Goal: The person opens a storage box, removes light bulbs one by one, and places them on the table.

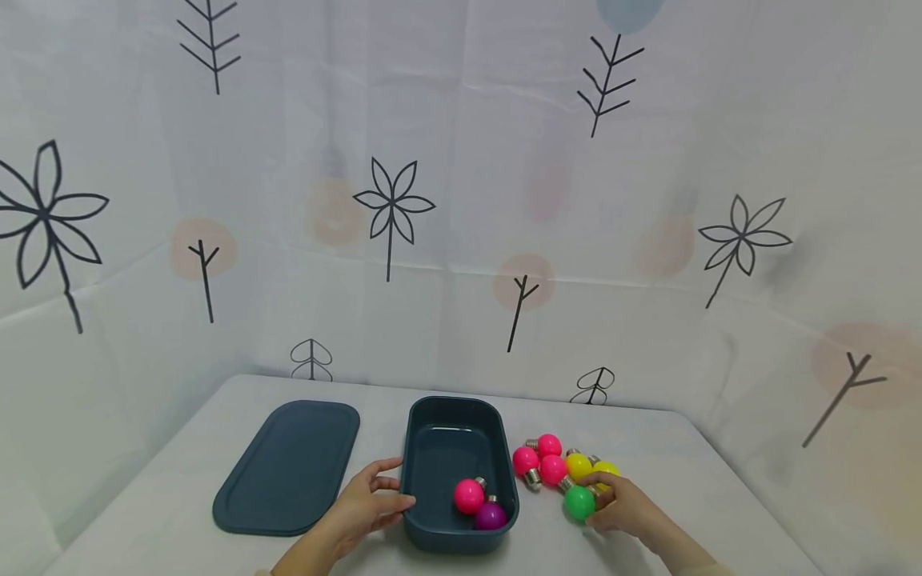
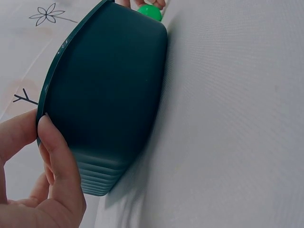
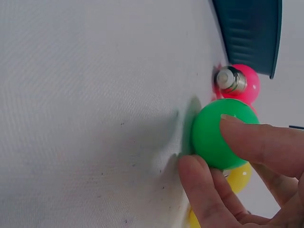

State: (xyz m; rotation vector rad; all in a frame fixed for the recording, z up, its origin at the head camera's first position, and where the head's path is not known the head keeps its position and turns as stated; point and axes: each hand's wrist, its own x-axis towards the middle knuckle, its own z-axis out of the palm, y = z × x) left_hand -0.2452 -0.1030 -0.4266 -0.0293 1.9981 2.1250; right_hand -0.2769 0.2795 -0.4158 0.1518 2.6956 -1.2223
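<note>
A dark teal plastic container (image 1: 432,524) stands on the table, with one pink light bulb (image 1: 469,496) and one purple light bulb (image 1: 491,516) inside. My left hand (image 1: 363,504) holds its left rim, thumb and fingers bent at the edge in the left wrist view. To the container's right, my right hand (image 1: 625,508) grips a green light bulb (image 1: 579,503) low at the table surface. The thumb (image 3: 256,142) lies on the green globe and the fingertips are at its side. Behind it lie several pink bulbs (image 1: 553,470) and yellow bulbs (image 1: 579,466).
A flat dark teal lid (image 1: 288,468) lies on the white table (image 1: 382,408), left of the container. A pale cloth backdrop (image 1: 461,320) with plant drawings hangs behind the table and along its sides.
</note>
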